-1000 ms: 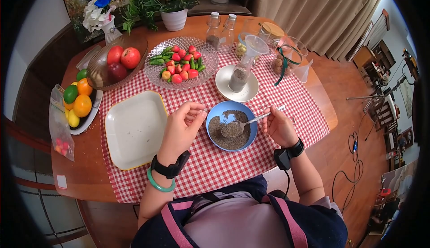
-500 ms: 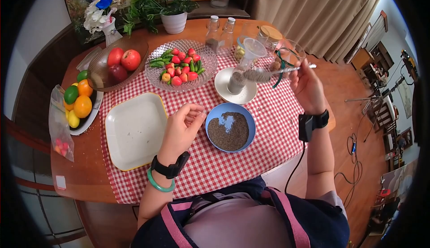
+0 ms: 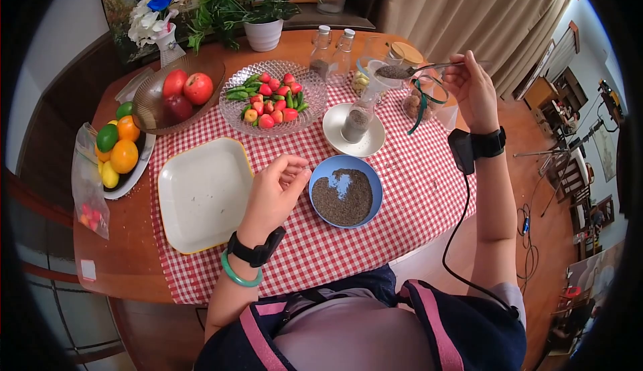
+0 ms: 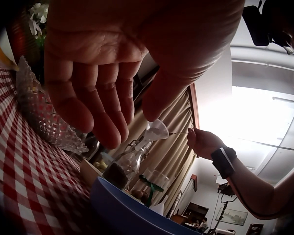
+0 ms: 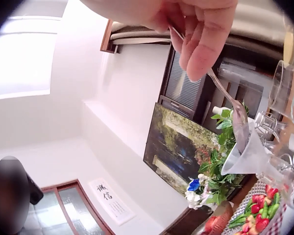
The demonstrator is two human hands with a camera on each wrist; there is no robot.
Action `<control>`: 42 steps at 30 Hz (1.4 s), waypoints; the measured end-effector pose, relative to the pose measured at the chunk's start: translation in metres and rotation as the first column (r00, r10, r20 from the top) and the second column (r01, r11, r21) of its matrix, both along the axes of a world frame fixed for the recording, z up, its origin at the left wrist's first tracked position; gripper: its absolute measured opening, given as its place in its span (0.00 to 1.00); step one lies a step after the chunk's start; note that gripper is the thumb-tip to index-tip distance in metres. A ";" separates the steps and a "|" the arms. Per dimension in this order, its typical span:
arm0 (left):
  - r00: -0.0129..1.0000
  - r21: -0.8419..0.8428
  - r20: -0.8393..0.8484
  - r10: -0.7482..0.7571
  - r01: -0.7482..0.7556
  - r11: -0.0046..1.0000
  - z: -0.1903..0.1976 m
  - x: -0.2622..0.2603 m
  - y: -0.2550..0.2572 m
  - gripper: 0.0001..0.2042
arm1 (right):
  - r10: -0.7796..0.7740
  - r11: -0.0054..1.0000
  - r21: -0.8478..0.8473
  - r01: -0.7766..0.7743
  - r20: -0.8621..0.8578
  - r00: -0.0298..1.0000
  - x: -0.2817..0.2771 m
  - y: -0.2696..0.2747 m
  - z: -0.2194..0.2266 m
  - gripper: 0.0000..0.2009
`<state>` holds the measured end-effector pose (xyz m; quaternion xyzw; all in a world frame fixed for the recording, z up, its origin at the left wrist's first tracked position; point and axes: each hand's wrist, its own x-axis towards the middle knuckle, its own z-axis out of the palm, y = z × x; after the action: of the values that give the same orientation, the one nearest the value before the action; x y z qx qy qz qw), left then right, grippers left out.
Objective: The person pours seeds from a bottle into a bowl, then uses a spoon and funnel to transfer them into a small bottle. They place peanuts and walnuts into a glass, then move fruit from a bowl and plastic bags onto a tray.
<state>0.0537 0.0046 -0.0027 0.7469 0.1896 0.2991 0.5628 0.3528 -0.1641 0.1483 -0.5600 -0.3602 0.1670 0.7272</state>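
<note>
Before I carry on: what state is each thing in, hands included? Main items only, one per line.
Right hand: grips the spoon
Left hand: fingers relaxed, holding nothing
Spoon: loaded with dark grains, at the funnel's mouth
Funnel: set in the bottle's neck
Bottle: upright on the white plate, partly filled
Blue bowl: part full of grains, bottom showing through
Tray: holds a few specks
Glass dish: holds red and green produce

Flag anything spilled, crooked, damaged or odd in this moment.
One minor thing: a few dark specks lie on the white tray, left of the blue bowl. They look odd because the tray is otherwise bare. Nothing looks plainly broken or knocked over.
</note>
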 end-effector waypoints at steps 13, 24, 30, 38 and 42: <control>0.998 -0.046 -0.042 -0.037 0.035 0.998 0.002 -0.001 -0.001 0.09 | -0.061 0.993 -0.062 0.103 0.481 0.874 -0.030 0.000 0.012 0.17; 0.999 -0.045 -0.043 -0.025 0.023 0.999 0.004 -0.001 0.000 0.09 | 0.009 1.000 0.010 -0.011 0.229 0.973 -0.049 -0.020 -0.012 0.17; 0.998 -0.021 -0.055 -0.027 0.026 0.999 0.003 -0.002 -0.001 0.08 | 0.158 0.949 -0.259 -0.178 -0.096 0.983 -0.063 -0.035 -0.088 0.14; 0.997 -0.032 -0.076 -0.034 0.031 0.999 0.001 0.000 -0.001 0.08 | 0.175 0.888 -0.416 -0.195 -0.087 0.981 -0.067 -0.058 -0.115 0.16; 0.998 -0.007 -0.057 -0.019 0.018 1.000 -0.003 0.002 -0.001 0.09 | 0.211 0.858 -0.466 -0.217 -0.066 0.975 -0.077 -0.069 -0.109 0.17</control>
<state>0.0557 0.0031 -0.0060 0.7548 0.1996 0.2719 0.5625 0.2763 -0.2329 0.0393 -0.6751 -0.3644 0.3325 0.5486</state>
